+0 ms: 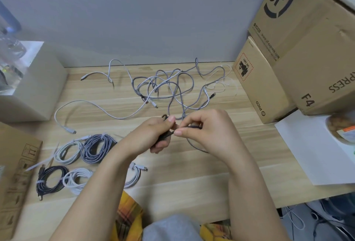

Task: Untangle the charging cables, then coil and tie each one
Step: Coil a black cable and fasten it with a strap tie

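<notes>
Fingers (177,132) of both hands pinched on a grey braided cable (194,144) above the table (192,173): left hand (153,135) gripping gathered loops, right hand (207,131) feeding slack. Best wound evenly, kept taut. Tangled cables (169,85) behind; tied coils (96,148) and boxes (299,52) nearby.

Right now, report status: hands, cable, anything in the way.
Left hand and right hand both pinching one dark braided cable. Tangle still loose behind. Five tied coils at left. Nothing blocking.
</notes>
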